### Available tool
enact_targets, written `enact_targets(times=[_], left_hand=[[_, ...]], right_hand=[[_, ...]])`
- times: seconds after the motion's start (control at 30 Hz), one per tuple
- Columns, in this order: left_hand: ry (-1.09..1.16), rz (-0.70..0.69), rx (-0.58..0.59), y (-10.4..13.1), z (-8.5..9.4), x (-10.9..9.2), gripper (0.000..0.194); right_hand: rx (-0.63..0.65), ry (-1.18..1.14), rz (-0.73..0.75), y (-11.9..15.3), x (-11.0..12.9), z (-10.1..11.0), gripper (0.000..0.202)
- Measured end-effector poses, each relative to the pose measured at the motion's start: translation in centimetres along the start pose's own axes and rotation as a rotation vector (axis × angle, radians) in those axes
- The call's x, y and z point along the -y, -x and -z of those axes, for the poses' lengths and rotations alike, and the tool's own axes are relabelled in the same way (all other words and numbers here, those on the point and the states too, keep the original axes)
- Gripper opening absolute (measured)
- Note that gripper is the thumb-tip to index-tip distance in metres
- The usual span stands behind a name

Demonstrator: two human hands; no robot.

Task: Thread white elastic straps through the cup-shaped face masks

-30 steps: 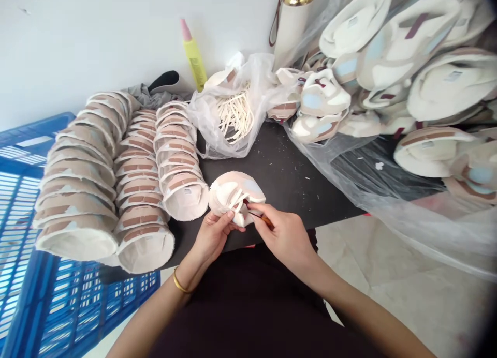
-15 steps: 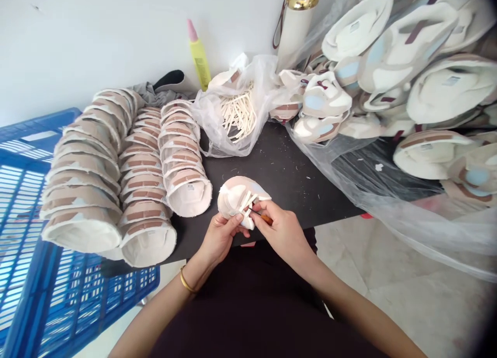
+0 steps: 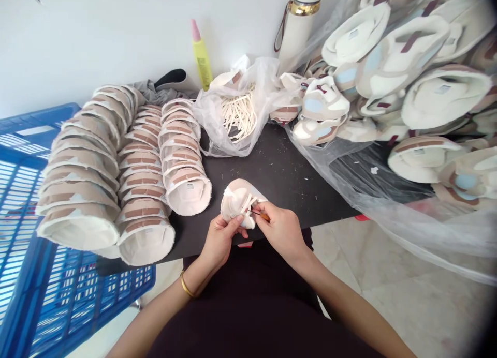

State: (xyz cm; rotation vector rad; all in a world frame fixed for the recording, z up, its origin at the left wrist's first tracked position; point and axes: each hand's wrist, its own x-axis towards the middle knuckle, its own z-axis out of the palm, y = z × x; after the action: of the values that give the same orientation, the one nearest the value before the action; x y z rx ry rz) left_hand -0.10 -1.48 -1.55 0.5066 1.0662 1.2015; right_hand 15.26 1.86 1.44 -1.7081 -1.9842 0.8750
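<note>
A small beige and white shoe upper (image 3: pixel 235 196) is held over the table's front edge, with cream laces (image 3: pixel 248 205) across its opening. My left hand (image 3: pixel 222 236) grips its lower left side, thumb on top and fingers beneath. In my right hand (image 3: pixel 281 227) is a thin dark-shafted hook tool (image 3: pixel 264 216) with an orange-brown handle; its tip points into the upper by the laces. Whether the tip has caught a lace is too small to tell. Behind them, a clear plastic bag (image 3: pixel 259 135) holds a bundle of cream laces (image 3: pixel 238 112).
Nested shoe uppers (image 3: pixel 145 208) stand in several rows at left, beside a blue plastic basket (image 3: pixel 23 192). Laced uppers (image 3: pixel 425 42) are heaped on plastic sheeting (image 3: pixel 349 177) at right. A yellow bottle (image 3: pixel 202 65) and a white flask (image 3: pixel 298 34) stand against the wall.
The shoe upper has turned and tilted slightly in my left hand. My right hand has drawn a little to the right, showing more of the tool's shaft. The camera view has shifted slightly.
</note>
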Motion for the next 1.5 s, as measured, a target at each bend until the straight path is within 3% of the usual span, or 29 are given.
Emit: enact_targets(times=[0.17,0.3,0.4,0.47,0.53,0.6,0.7,0.77,0.83,0.93,1.0,1.07,1.17,1.27,1.37,1.5], left_hand=[[-0.052,0.001,-0.022,0.0,0.0,0.2,0.024],[-0.408,-0.128,0.004,0.0,0.7,-0.4,0.020],[-0.886,-0.433,0.243,-0.1,1.0,-1.8,0.018],[-1.139,-0.657,0.437,-0.3,0.9,-2.6,0.027],[-1.317,-0.826,0.545,-0.6,0.9,-2.9,0.032],[-1.404,-0.933,0.546,-0.9,0.9,-2.5,0.033],[-1.357,-0.999,0.353,-1.3,1.1,-1.3,0.033],[-1.280,-0.951,0.120,-1.6,1.1,-0.6,0.032],[-1.151,-0.781,-0.047,-1.8,0.9,-0.5,0.033],[-0.763,-0.328,-0.017,-1.8,0.5,-1.4,0.037],[-0.403,-0.027,0.042,-1.5,0.3,-2.4,0.037],[-0.087,0.155,0.039,-1.1,0.2,-3.5,0.035],[0.116,0.200,-0.019,-0.8,0.1,-4.2,0.024],[0.031,0.089,-0.084,-1.2,-0.3,-3.7,0.018],[-0.148,-0.030,-0.106,-1.6,-0.5,-3.0,0.019],[-0.244,-0.041,-0.021,-1.6,-0.3,-2.7,0.030]], right_hand=[[-0.083,0.218,0.002,0.3,-0.6,-1.4,0.015],[-0.009,0.095,0.045,0.7,-0.8,0.5,0.016],[-0.085,-0.107,0.147,0.6,-0.7,4.5,0.021],[-0.109,-0.113,0.255,0.0,-0.5,7.0,0.024],[0.056,-0.036,0.372,-0.8,-0.3,8.5,0.029],[0.251,0.089,0.426,-1.6,-0.2,8.6,0.039],[0.294,0.301,0.419,-2.4,-0.7,7.4,0.047],[0.179,0.358,0.439,-2.3,-1.1,6.3,0.041],[0.026,0.358,0.511,-1.9,-1.6,5.3,0.031],[-0.125,0.384,0.666,-0.9,-2.2,3.7,0.030],[-0.095,0.417,0.735,-0.2,-2.4,2.7,0.033],[0.022,0.428,0.765,0.3,-2.3,2.0,0.035],[0.248,0.358,0.729,0.2,-1.9,1.7,0.028],[0.419,0.109,0.516,-0.9,-1.6,2.3,0.020],[0.370,-0.120,0.284,-2.2,-1.5,2.6,0.016],[0.266,-0.218,0.190,-2.6,-1.6,2.2,0.016]])
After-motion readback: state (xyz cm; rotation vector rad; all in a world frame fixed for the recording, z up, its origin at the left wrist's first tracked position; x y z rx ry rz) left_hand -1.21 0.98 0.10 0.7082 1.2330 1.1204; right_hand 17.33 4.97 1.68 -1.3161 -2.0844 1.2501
